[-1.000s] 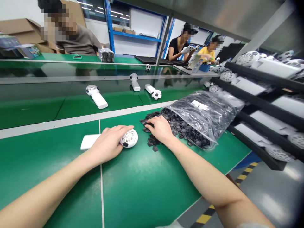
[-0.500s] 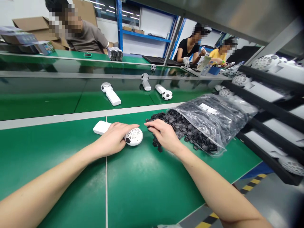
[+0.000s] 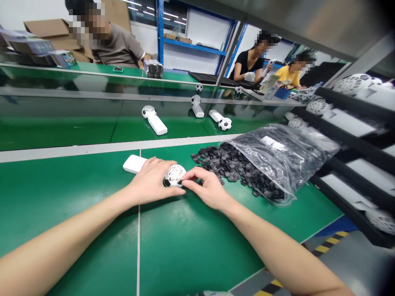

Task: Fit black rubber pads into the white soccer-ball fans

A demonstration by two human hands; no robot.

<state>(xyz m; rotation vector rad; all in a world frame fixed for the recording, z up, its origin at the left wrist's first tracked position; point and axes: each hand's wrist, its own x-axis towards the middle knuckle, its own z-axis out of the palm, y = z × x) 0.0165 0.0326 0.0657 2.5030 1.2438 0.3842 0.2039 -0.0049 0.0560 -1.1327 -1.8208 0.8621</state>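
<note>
A white handheld fan with a soccer-ball head (image 3: 176,172) lies on the green work surface (image 3: 185,242), its white handle pointing to the left. My left hand (image 3: 151,179) is wrapped over the neck and the near side of the head, hiding that part. On the right side of the ball, my right hand (image 3: 206,187) pinches a small black piece (image 3: 180,183) against the head. Just beyond my right hand spreads a heap of small black pieces (image 3: 228,162), spilling out of a clear plastic bag (image 3: 284,152).
Beyond a pale rail (image 3: 92,144), several similar fans, one of them here (image 3: 156,121), lie on a green belt (image 3: 77,127). A black rack (image 3: 345,176) holding white fans stands at the right. Several people sit across the line, one in a grey shirt (image 3: 117,47).
My right hand has moved left from the heap to the ball head with a black piece. My left thumb has shifted to the near side of the head. The fans on the belt appear farther right.
</note>
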